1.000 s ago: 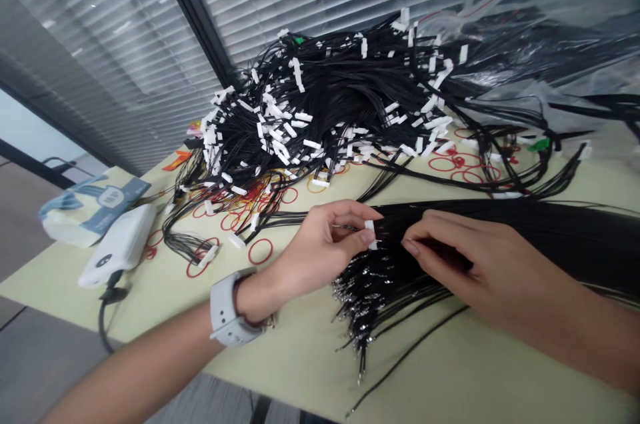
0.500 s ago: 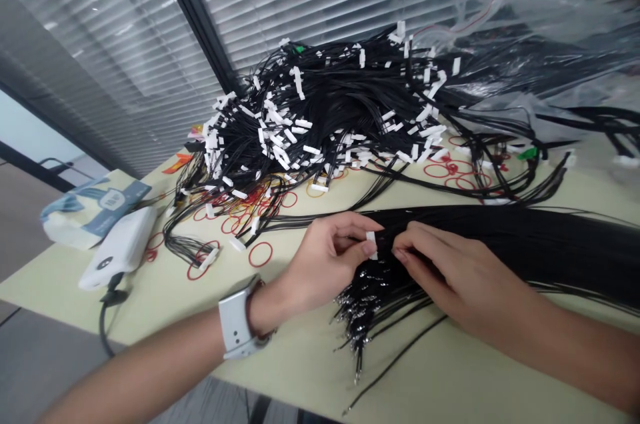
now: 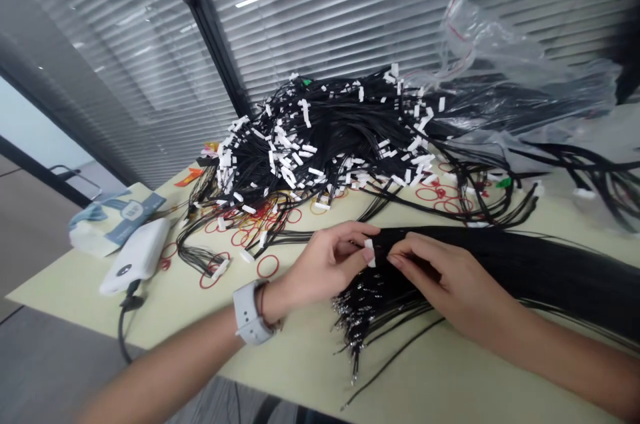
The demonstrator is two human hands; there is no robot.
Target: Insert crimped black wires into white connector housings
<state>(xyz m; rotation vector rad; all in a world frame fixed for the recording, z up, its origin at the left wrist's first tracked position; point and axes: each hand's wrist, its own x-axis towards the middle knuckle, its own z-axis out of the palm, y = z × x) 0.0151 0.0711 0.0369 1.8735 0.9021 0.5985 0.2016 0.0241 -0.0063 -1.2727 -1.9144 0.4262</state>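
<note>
A small white connector housing (image 3: pixel 371 252) is pinched between the thumb and fingers of my left hand (image 3: pixel 323 264). Just to its right, my right hand (image 3: pixel 447 277) is closed in a pinch. Whatever its fingertips hold is lost against the dark background. Both hands are over a thick bundle of black wires (image 3: pixel 560 271), which runs off to the right. The bundle's loose ends, tipped with shiny metal terminals (image 3: pixel 356 327), fan out below the connector. One single wire (image 3: pixel 395 363) strays toward the table's front edge.
Behind my hands lies a big heap of black cables with white connectors (image 3: pixel 340 131). Red rubber bands (image 3: pixel 268 267) are scattered on the table (image 3: pixel 200 324). At left are a white power bank (image 3: pixel 137 257) with a cable and a tissue pack (image 3: pixel 117 219). Clear plastic bags (image 3: pixel 520 91) lie back right.
The camera view has shifted, so the table and heap sit lower in the picture. Both hands keep nearly the same pinched pose, and the white connector stays in my left fingers.
</note>
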